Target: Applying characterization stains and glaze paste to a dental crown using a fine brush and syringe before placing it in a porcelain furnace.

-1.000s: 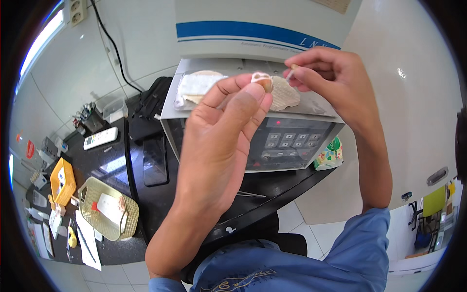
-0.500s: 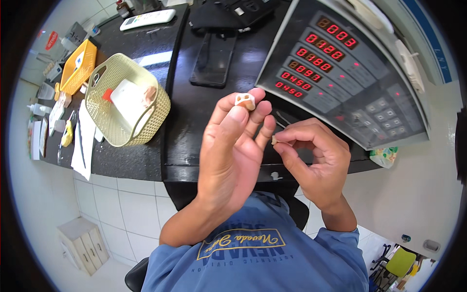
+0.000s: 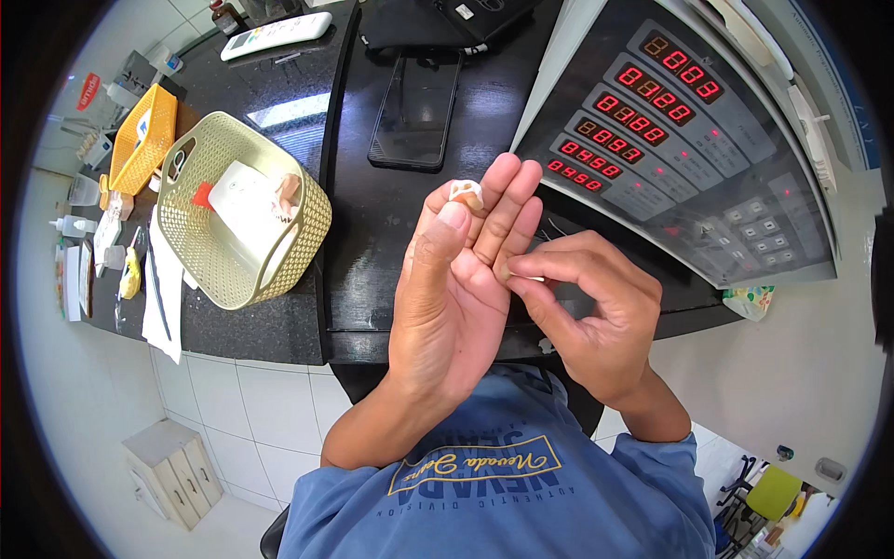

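My left hand [image 3: 456, 289] is raised with the palm toward me, and its thumb and forefinger pinch a small white and tan piece [image 3: 465, 194] at the fingertips. My right hand [image 3: 596, 317] is curled just to the right, its thumb and forefinger pinching a thin pale sliver [image 3: 529, 278] against the left hand's little finger. Both hands hover above the front edge of a black countertop [image 3: 372, 279].
A grey machine [image 3: 689, 121] with rows of red number displays stands at the right. A black phone [image 3: 414, 110] lies face up on the counter. A beige woven basket [image 3: 244, 219] holds papers; a yellow basket [image 3: 144, 140], small bottles and a white remote [image 3: 276, 34] lie further left.
The view has swung down from the machine's top to the counter edge. My left hand still pinches the small piece; my right hand has moved in to touch the left hand's fingers.
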The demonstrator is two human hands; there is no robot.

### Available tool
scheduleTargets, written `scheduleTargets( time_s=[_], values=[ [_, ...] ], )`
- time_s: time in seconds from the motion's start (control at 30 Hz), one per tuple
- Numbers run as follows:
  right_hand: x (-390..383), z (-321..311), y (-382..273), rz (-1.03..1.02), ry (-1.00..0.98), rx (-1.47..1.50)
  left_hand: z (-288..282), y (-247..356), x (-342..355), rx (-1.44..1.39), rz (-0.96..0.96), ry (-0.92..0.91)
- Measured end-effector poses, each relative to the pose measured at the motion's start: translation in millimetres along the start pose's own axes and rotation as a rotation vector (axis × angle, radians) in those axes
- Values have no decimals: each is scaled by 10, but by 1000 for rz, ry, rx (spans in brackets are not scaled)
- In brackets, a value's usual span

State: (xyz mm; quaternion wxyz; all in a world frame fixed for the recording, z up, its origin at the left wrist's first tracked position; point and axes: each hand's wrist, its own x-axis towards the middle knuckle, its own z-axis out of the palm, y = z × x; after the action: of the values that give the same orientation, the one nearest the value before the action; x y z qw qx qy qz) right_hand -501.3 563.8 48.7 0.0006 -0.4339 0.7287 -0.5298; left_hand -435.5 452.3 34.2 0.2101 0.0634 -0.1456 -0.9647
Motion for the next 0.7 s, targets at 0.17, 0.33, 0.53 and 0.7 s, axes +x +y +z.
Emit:
scheduleTargets(
  time_s=[0.17,0.33,0.53,0.7],
  values=[
    [-38,54,39,37,-29,-41,-57,-34,64,160,115,42],
    [-110,222,108,6,-64,-72,-104,-63,96,133,132,103],
    [-152,272,142,27,-141,-157,-151,-6,119,303,-8,121],
    [-157,268,163,16,-151,-136,-187,18,132,308,-86,96]
  ],
)
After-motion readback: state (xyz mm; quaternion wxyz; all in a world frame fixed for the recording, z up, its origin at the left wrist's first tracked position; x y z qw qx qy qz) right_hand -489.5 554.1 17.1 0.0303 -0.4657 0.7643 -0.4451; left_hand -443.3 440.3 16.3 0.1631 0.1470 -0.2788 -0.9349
